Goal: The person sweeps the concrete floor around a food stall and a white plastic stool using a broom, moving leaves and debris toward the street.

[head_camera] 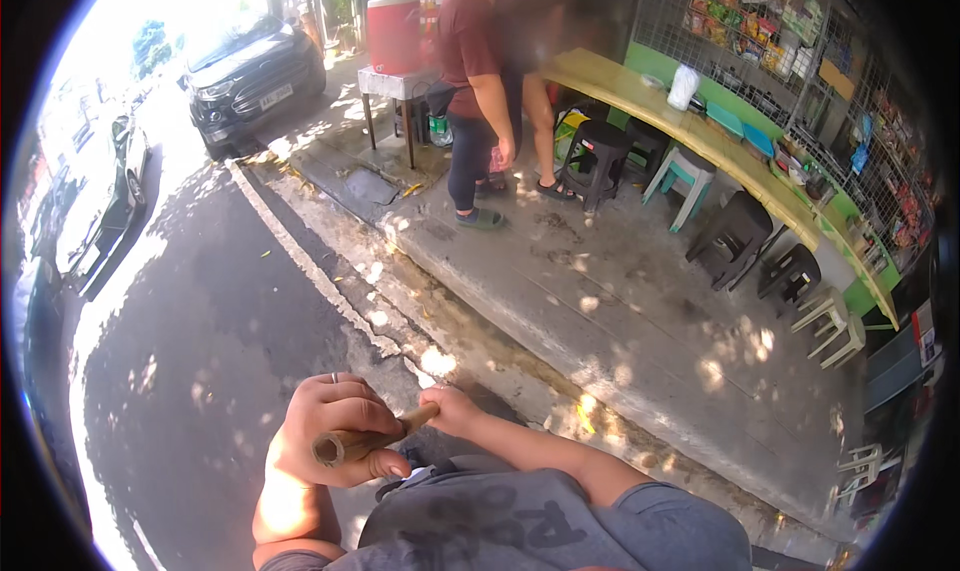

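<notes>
My left hand [337, 428], with a ring on one finger, is wrapped around a brown wooden or bamboo pole [416, 418]. The pole's hollow-looking, round end sticks out of that fist towards the camera. Farther along the pole, my right hand [450, 411] closes on it, with the forearm stretched across in front of my grey shirt. The pole's far part is hidden behind my hands and body, so what it ends in cannot be told. Both hands are above the asphalt road [202, 361], near the edge of the pavement.
A raised concrete pavement [525, 271] runs alongside. Two people stand on it, one in a maroon shirt [469, 45], beside a red cooler [394, 34] on a small table. Stools [731, 233] line a long yellow counter [675, 113]. A dark car [255, 75] is parked ahead.
</notes>
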`<state>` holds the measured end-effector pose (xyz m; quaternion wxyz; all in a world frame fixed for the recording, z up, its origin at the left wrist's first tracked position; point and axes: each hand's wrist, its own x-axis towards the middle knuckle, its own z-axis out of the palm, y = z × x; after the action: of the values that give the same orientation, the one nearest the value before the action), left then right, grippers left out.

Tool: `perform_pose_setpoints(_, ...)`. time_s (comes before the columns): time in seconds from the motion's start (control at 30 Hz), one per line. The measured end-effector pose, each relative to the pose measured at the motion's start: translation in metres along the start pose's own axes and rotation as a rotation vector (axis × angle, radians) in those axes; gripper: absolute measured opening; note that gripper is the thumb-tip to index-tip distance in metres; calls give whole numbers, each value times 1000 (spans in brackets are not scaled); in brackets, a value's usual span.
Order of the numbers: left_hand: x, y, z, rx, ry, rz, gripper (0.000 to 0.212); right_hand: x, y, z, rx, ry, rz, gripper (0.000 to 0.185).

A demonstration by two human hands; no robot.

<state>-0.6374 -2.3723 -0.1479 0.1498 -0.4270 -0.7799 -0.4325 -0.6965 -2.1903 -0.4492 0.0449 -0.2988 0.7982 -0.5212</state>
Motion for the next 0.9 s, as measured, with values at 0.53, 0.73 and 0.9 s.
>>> perform_pose_setpoints(0.53,-74,-61,-150,262,117,98,53,218,-72,160,171,-270,-220,28)
perform_pose_setpoints(0.73,-153,-119,-204,134,410,-274,48,264,-29,217,-189,-557,-218,23)
perform_pose_setpoints(0.9,-230,-135,-242,-192,769,-460,45,243,-53,192,-474,-705,-115,45)
